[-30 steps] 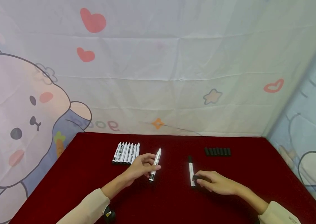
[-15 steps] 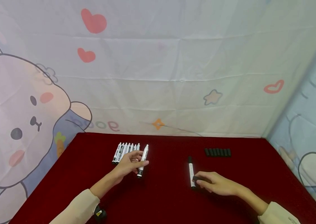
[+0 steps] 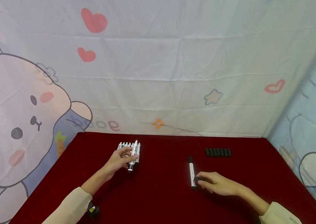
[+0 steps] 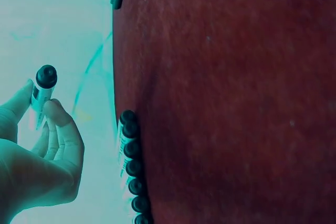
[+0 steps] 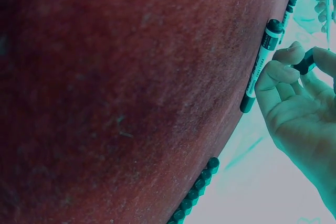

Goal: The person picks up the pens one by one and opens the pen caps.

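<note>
My left hand (image 3: 119, 160) pinches an uncapped white marker (image 3: 132, 156) between thumb and fingers, white end up and black end down. It overlaps the row of white markers (image 3: 137, 153) at the left in the head view; the left wrist view shows the row's black ends (image 4: 134, 168) lined up below the hand. My right hand (image 3: 216, 183) pinches a small black marker cap (image 5: 306, 62) between thumb and fingertips. Just left of that hand, a capped white marker (image 3: 192, 171) lies on the red cloth, its black cap pointing away.
A row of several black caps (image 3: 218, 152) lies at the back right of the red-covered table (image 3: 163, 199). Behind the table's far edge hangs a pale printed cloth (image 3: 146, 62). A dark device with a yellow mark (image 3: 93, 210) sits at the left wrist.
My left hand has moved left with its marker, from mid-table to the row of white markers. The right hand and its cap have stayed nearly still.
</note>
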The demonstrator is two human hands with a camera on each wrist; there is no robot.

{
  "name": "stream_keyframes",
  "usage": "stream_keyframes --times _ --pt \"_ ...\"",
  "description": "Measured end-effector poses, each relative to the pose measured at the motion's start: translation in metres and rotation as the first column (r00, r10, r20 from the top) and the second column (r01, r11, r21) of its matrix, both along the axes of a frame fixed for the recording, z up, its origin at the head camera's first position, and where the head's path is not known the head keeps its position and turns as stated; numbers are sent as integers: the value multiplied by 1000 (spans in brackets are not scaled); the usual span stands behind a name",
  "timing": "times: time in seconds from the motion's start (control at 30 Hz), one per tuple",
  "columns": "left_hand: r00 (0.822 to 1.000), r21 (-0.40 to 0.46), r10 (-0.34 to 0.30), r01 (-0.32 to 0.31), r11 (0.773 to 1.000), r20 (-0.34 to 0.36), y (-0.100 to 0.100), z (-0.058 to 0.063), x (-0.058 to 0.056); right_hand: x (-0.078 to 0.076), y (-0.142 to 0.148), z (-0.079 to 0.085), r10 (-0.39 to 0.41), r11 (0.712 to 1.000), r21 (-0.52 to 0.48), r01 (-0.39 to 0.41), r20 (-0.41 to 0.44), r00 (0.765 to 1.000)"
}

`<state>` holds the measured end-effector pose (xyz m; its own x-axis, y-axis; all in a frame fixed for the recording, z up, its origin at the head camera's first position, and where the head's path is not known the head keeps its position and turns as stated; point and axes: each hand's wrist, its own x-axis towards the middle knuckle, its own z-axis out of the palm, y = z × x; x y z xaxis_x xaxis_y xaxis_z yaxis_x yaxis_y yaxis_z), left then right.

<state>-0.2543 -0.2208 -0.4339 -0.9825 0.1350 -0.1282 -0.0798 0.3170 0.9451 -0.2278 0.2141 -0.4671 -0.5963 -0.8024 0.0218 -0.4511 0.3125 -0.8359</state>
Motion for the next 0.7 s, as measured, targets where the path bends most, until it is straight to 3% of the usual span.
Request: stream_keyframes --times 0.33,0.7 --pt "999 -56 41 -40 998 15 -16 0 -1 -1 -2 -2 16 1000 -4 -16 26 1000" --pt "997 -120 73 -77 990 -35 -35 -2 -11 -2 0 -5 41 999 1 -41 5 999"
